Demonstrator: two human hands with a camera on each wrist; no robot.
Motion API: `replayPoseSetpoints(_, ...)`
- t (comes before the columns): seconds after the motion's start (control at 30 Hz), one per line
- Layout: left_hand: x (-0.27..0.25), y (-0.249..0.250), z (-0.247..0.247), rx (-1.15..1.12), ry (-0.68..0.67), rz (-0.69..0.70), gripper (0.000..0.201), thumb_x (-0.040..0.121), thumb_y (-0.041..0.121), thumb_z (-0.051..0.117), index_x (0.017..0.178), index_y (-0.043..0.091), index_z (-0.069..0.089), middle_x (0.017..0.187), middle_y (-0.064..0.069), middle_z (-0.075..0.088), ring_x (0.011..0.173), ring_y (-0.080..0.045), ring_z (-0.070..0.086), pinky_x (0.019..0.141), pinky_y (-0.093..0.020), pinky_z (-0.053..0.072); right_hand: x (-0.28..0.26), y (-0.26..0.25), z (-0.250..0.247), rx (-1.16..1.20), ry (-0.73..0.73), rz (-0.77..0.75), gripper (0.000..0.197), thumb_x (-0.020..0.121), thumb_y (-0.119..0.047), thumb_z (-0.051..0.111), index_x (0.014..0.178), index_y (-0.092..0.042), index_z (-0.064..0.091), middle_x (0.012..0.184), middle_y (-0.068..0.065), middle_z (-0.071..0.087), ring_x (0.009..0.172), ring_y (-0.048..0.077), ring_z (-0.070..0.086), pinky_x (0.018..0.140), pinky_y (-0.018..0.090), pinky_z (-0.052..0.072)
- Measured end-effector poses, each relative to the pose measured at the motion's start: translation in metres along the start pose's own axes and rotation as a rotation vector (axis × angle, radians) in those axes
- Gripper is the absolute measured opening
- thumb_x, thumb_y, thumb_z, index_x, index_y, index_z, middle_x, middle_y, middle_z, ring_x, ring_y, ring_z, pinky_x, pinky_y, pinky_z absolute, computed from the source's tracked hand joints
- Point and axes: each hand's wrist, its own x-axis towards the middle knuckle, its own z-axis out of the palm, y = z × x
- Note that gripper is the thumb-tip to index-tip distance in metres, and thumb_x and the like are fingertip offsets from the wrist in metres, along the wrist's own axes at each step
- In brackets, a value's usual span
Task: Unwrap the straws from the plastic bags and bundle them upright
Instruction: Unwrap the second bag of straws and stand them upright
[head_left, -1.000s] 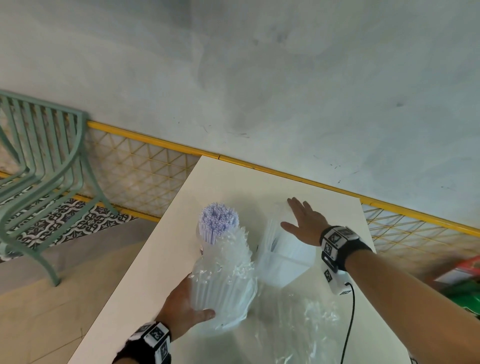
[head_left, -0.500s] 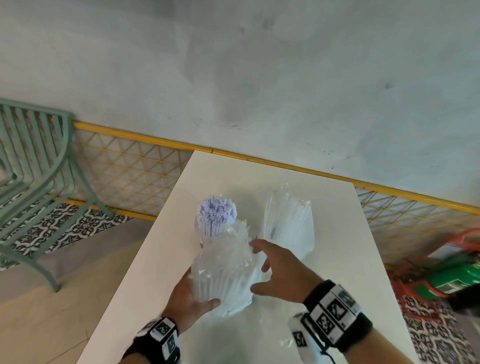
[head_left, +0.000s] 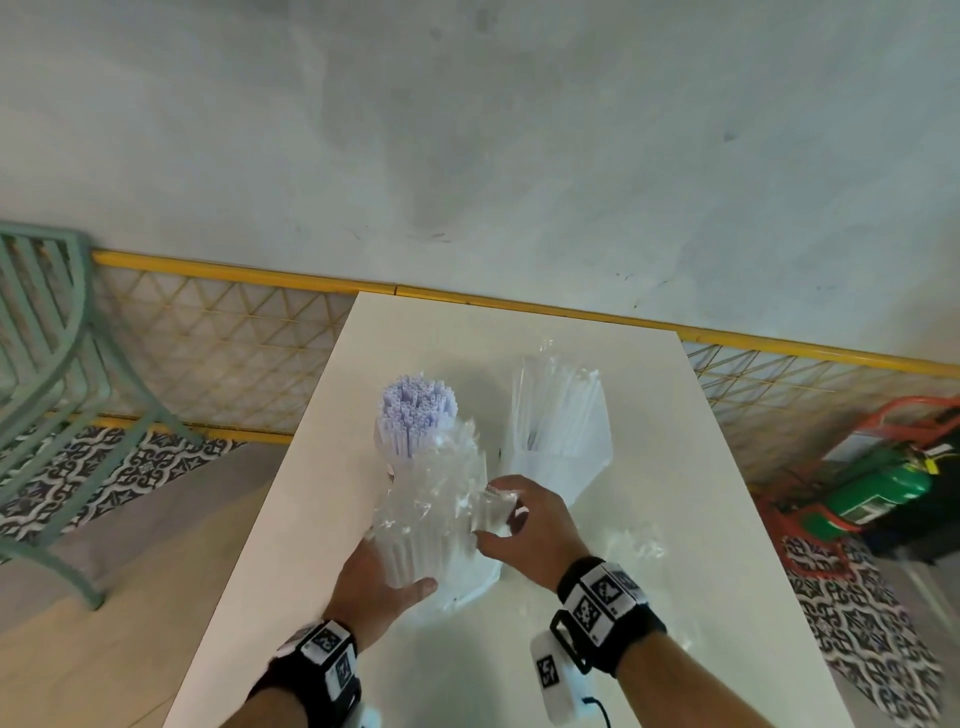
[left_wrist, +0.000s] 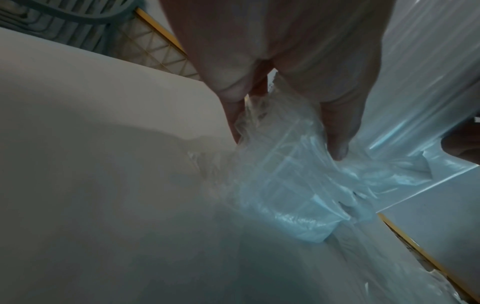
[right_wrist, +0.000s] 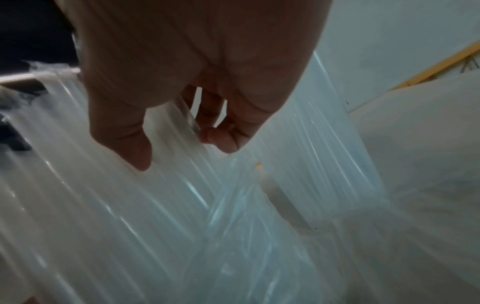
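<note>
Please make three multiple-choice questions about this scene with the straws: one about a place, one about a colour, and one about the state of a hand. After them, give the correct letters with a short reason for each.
1. Where does the second wrapped straw pack stand, seen from the head camera?
A. To the right of the purple straws
B. On the green chair
C. On the floor

2. What colour are the unwrapped straw tops?
A. Red
B. Pale purple
C. Black

3. What is the right hand doing?
A. Lying flat on the table
B. Hanging idle
C. Pinching the clear plastic wrap

Answers:
1. A: the second wrapped pack stands on the white table, right of the purple straws.
2. B: their open ends look pale purple.
3. C: the right hand pinches the clear plastic wrap while the left hand grips the bundle.
</note>
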Motion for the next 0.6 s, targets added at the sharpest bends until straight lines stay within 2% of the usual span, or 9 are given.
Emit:
replayPoseSetpoints(0.03,0.001,-0.001,0.001,0.000,0.001,0.001,0.072,0.041,0.062,0.076,0.088,0.010,0.058,0.072,0.007,0.056,0.069,-0.013,0.054,0.072,-0.027,0.044,0.000,0.002,0.001,0.032,0.004,0.022,0.040,0.065,-0.022,0.087,0.087,-0.040,0.060,0.078,-0.014,0.060,0.055,0.001,0.049,0.063,0.015,0.045)
replayPoseSetpoints(0.1,0.002,-0.004,0.003,0.003,-0.001,0.001,0.078,0.042,0.063,0.078,0.098,0.012,0.061,0.084,0.004,0.063,0.082,-0.017,0.061,0.081,-0.030,0.048,0.001,0.007,0.002,0.071,0.025,0.022,0.036,0.064,-0.020,0.087,0.080,-0.037,0.060,0.077,-0.015,0.062,0.060,0.001,0.051,0.064,0.011,0.044)
replayPoseSetpoints(0.2,0.000,0.000,0.002,0.012,-0.024,0.005,0.074,0.044,0.063,0.077,0.099,0.017,0.063,0.088,0.005,0.063,0.085,-0.016,0.061,0.082,-0.030,0.048,0.004,0.003,-0.003,0.129,0.040,0.038,0.036,0.066,-0.012,0.084,0.071,-0.039,0.061,0.078,-0.022,0.067,0.072,-0.003,0.059,0.069,0.008,0.044)
replayPoseSetpoints(0.27,-0.002,0.005,0.001,0.010,-0.034,0.025,0.073,0.044,0.062,0.076,0.106,0.024,0.065,0.097,0.006,0.067,0.093,-0.013,0.063,0.088,-0.032,0.049,0.006,-0.002,-0.008,0.203,0.028,0.054,0.036,0.069,-0.007,0.079,0.061,-0.038,0.062,0.083,-0.012,0.073,0.075,0.002,0.065,0.070,0.011,0.047)
replayPoseSetpoints(0.33,-0.004,0.006,0.000,-0.008,-0.040,0.029,0.073,0.046,0.061,0.077,0.110,0.028,0.065,0.102,0.006,0.068,0.098,-0.011,0.063,0.091,-0.034,0.049,0.006,-0.009,-0.012,0.263,0.043,0.027,0.037,0.071,-0.005,0.078,0.055,-0.033,0.060,0.080,0.001,0.072,0.073,0.007,0.066,0.069,0.014,0.049)
replayPoseSetpoints(0.4,-0.005,0.006,-0.001,-0.024,-0.037,0.028,0.071,0.047,0.062,0.078,0.110,0.031,0.064,0.098,0.008,0.068,0.094,-0.009,0.063,0.088,-0.033,0.049,0.008,-0.014,-0.019,0.288,0.048,-0.019,0.037,0.072,-0.006,0.078,0.055,-0.033,0.059,0.078,0.007,0.068,0.071,0.011,0.063,0.071,0.020,0.051)
replayPoseSetpoints(0.47,-0.007,0.005,-0.001,-0.043,-0.034,0.020,0.071,0.048,0.062,0.079,0.109,0.030,0.065,0.091,0.008,0.067,0.088,-0.008,0.063,0.084,-0.030,0.048,0.009,-0.019,-0.027,0.262,0.021,-0.094,0.037,0.072,-0.007,0.077,0.057,-0.035,0.058,0.077,0.001,0.066,0.072,0.012,0.062,0.073,0.022,0.050)
replayPoseSetpoints(0.53,-0.008,0.003,0.001,-0.065,-0.015,0.004,0.072,0.048,0.060,0.082,0.112,0.032,0.064,0.102,0.008,0.069,0.099,-0.008,0.064,0.093,-0.033,0.048,0.012,-0.022,-0.036,0.213,0.003,-0.163,0.038,0.073,-0.009,0.077,0.059,-0.038,0.057,0.074,-0.005,0.065,0.070,0.010,0.061,0.073,0.020,0.049)
replayPoseSetpoints(0.6,-0.009,0.002,0.004,-0.063,0.004,0.002,0.074,0.048,0.059,0.082,0.113,0.029,0.064,0.108,0.007,0.068,0.105,-0.008,0.062,0.098,-0.035,0.046,0.015,-0.027,-0.044,0.170,0.028,-0.225,0.036,0.072,-0.014,0.078,0.060,-0.040,0.056,0.073,-0.004,0.066,0.070,0.014,0.062,0.074,0.029,0.053)
